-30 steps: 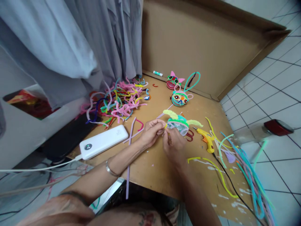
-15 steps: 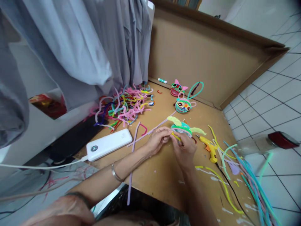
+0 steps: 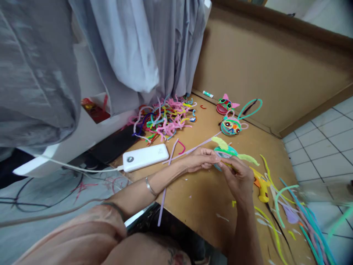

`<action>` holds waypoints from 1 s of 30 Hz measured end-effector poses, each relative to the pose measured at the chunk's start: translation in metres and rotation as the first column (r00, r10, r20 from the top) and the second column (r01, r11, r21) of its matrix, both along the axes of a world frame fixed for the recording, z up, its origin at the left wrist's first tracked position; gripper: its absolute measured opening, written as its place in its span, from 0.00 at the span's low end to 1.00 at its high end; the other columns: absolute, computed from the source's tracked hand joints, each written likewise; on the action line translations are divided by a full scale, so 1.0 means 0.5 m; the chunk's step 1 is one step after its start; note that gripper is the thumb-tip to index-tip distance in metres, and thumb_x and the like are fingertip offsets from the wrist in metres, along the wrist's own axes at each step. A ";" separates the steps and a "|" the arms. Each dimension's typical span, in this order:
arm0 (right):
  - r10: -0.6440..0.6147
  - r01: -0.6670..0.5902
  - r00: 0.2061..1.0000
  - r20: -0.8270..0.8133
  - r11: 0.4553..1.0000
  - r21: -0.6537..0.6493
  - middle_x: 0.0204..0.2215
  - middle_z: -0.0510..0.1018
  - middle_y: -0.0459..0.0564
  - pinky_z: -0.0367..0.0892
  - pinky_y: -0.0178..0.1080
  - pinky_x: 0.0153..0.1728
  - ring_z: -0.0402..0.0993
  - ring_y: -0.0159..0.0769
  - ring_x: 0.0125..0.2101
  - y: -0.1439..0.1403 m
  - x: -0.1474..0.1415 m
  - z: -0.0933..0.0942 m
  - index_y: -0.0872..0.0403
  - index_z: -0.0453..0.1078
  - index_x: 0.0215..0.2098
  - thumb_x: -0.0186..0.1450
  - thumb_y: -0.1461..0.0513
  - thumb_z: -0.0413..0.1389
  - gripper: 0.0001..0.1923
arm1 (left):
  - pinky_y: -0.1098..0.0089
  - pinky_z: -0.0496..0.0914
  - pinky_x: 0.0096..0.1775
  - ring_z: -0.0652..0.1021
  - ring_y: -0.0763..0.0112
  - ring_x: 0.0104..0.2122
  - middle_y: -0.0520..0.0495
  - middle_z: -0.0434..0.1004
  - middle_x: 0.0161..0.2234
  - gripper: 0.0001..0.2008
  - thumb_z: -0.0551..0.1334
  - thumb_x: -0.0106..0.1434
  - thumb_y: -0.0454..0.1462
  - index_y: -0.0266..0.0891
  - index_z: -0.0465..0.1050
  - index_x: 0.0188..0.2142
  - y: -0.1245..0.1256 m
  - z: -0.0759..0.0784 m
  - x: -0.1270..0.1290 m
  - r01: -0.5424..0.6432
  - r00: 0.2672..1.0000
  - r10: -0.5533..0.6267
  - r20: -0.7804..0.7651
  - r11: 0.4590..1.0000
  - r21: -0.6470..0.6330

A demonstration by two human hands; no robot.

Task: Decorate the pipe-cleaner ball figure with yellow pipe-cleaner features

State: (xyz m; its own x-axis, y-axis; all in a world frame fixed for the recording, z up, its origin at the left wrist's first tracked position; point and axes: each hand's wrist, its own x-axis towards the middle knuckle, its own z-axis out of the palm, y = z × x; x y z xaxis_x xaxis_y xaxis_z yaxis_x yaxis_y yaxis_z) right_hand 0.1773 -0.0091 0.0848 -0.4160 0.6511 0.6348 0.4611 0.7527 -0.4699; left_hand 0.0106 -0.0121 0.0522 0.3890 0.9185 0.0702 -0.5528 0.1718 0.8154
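Note:
My left hand (image 3: 202,160) and my right hand (image 3: 238,175) meet over the table with their fingertips pinched together. Between them is a short yellow pipe cleaner (image 3: 227,164), mostly covered by my right fingers. My left thumb and forefinger close at its near end. Just behind my hands lies a round green and teal pipe-cleaner head (image 3: 231,149), partly hidden by my fingers. Two fuzzy pale-yellow strips stick out from it, the left one (image 3: 220,143) and the right one (image 3: 248,159).
Behind stand two finished-looking animal heads, one pink-eared (image 3: 224,106) and one teal (image 3: 231,127). A pile of pipe-cleaner scraps (image 3: 168,119) and a white power bank (image 3: 146,157) are to the left. A yellow glue gun (image 3: 262,186) and long pipe cleaners (image 3: 311,221) lie right.
My view has turned left, so the table things appear farther right. My hands remain together at the yellow pipe cleaner, and my fingers have shifted to cover more of it.

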 end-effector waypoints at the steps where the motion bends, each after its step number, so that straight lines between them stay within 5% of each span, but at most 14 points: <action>1: -0.001 0.001 1.000 0.008 1.000 0.007 0.21 0.74 0.43 0.66 0.36 0.26 0.68 0.31 0.21 -0.001 -0.001 0.000 0.51 0.78 0.34 0.65 0.60 0.57 0.07 | 0.73 0.42 0.22 0.54 0.84 0.17 0.57 0.59 0.16 0.22 0.74 0.45 0.49 0.33 0.72 0.25 0.001 -0.001 0.001 -0.016 1.000 0.016 0.008 1.000 0.007; 7: -0.112 0.114 0.993 -0.036 0.991 0.076 0.29 0.80 0.48 0.70 0.37 0.30 0.75 0.34 0.27 -0.003 -0.015 -0.014 0.52 0.75 0.36 0.67 0.61 0.56 0.07 | 0.74 0.44 0.23 0.54 0.85 0.17 0.59 0.56 0.16 0.20 0.74 0.45 0.46 0.33 0.70 0.24 -0.002 -0.006 0.023 -0.172 0.978 0.175 0.116 0.985 -0.032; 16: -0.266 0.268 0.963 -0.047 0.916 0.299 0.25 0.77 0.46 0.67 0.36 0.30 0.73 0.33 0.26 -0.028 -0.067 -0.066 0.54 0.72 0.38 0.67 0.66 0.52 0.07 | 0.76 0.46 0.22 0.55 0.85 0.17 0.59 0.56 0.15 0.15 0.72 0.47 0.40 0.33 0.70 0.23 -0.013 -0.006 0.041 -0.364 0.908 0.385 0.166 0.920 -0.142; 30: -0.228 0.217 0.974 0.010 0.938 0.271 0.29 0.82 0.48 0.69 0.36 0.31 0.75 0.33 0.26 0.011 -0.024 -0.056 0.53 0.76 0.38 0.66 0.60 0.58 0.06 | 0.75 0.45 0.22 0.56 0.85 0.17 0.58 0.59 0.15 0.19 0.73 0.45 0.46 0.33 0.70 0.24 -0.003 -0.022 0.057 -0.340 0.922 0.363 0.132 0.925 -0.169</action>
